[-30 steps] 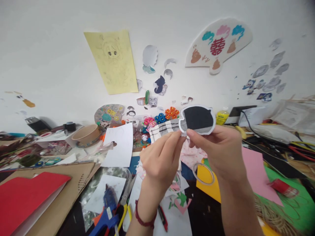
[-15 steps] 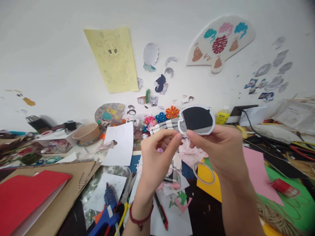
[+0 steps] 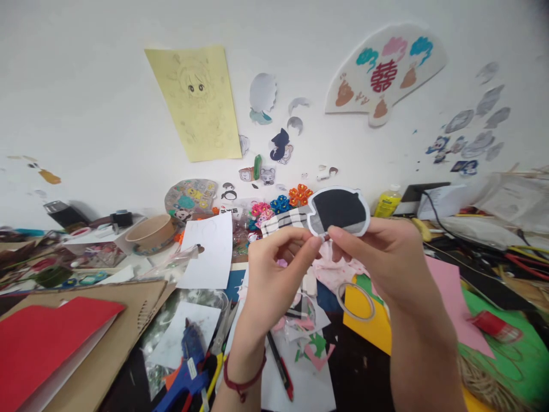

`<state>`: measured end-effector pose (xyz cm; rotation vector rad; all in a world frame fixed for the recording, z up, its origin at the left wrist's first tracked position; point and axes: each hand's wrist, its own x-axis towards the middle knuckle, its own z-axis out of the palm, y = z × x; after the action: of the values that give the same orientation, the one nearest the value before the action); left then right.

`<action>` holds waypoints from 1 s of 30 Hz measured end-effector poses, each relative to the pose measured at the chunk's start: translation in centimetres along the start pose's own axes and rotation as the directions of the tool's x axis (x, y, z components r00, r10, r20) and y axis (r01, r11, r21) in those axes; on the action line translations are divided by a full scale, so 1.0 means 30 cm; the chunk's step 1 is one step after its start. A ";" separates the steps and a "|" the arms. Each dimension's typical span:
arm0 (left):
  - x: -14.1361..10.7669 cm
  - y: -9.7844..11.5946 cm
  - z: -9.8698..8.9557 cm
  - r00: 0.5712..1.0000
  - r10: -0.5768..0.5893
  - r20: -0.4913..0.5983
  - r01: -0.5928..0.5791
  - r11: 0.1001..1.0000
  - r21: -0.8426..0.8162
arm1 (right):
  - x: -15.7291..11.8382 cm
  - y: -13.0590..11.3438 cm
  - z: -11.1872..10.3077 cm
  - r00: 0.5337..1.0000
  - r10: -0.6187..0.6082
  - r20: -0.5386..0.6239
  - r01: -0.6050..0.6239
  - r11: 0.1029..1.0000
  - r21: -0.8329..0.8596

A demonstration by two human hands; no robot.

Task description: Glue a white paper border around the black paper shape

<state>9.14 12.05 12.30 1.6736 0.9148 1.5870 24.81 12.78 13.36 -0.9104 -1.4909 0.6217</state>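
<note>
A rounded paper cut-out (image 3: 338, 209), black and grey with a white border, is held up in front of the wall. My right hand (image 3: 386, 252) grips its lower right edge, thumb on the front and fingers behind. At the lower left corner of the cut-out, my left hand (image 3: 278, 269) pinches with thumb and forefinger; its other fingers curl inward. Whatever small bit lies between those left fingertips is too fine to make out apart from the cut-out's edge. Below the hands lie paper scraps (image 3: 317, 346) in green and pink on a white sheet.
A blue glue gun (image 3: 189, 366), scissors (image 3: 225, 326) and a pen (image 3: 279, 366) lie at the front. A tape roll (image 3: 355, 301) rests on yellow paper. Red card (image 3: 55, 343) lies on cardboard at left. Twine (image 3: 493, 389) and green sheets are at right.
The cut-out has shifted slightly left and tipped a little. My right hand has moved slightly left with it, and my left hand has edged right against its corner.
</note>
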 end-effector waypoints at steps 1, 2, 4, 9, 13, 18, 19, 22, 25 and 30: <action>0.001 0.000 0.000 1.000 0.002 -0.002 -0.002 1.000 0.007 | 0.000 -0.003 -0.002 1.000 0.004 0.006 -0.004 1.000 -0.008; 0.001 0.000 0.000 1.000 0.003 -0.004 -0.003 1.000 0.014 | -0.001 -0.005 -0.003 1.000 0.005 0.011 -0.004 1.000 -0.014; 0.003 0.002 0.001 1.000 0.005 -0.005 -0.005 1.000 0.023 | -0.002 -0.007 -0.005 1.000 0.001 0.017 -0.001 1.000 -0.016; 0.001 0.008 -0.001 1.000 -0.016 -0.002 0.016 0.999 0.029 | -0.004 -0.005 -0.010 0.999 0.015 0.029 -0.015 1.000 -0.005; 0.000 0.009 -0.003 0.999 -0.037 0.006 0.037 0.999 0.024 | -0.005 -0.012 -0.012 0.999 0.012 0.046 -0.013 1.000 0.019; 0.001 0.009 -0.001 0.999 -0.047 0.005 0.047 0.998 0.030 | -0.005 -0.014 -0.014 0.998 -0.003 0.060 0.002 1.000 0.019; 0.001 0.009 0.000 0.999 -0.047 0.003 0.047 0.998 0.033 | -0.005 -0.012 -0.015 0.998 -0.008 0.060 0.007 1.000 0.016; 0.001 0.009 0.001 0.999 -0.051 0.001 0.051 0.998 0.038 | -0.004 -0.005 -0.017 0.998 -0.028 0.055 0.027 1.000 0.009; 0.000 0.008 -0.002 0.999 -0.048 0.008 0.047 0.997 0.055 | -0.002 0.001 -0.020 0.997 -0.044 0.065 0.044 0.999 0.006; -0.001 0.012 -0.016 0.996 -0.051 0.072 0.044 0.995 0.087 | -0.001 0.000 -0.030 0.991 -0.056 0.120 0.053 0.998 0.023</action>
<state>8.69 11.81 12.61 1.7450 0.9895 1.4627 25.69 12.63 13.47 -0.8266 -1.6101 0.6598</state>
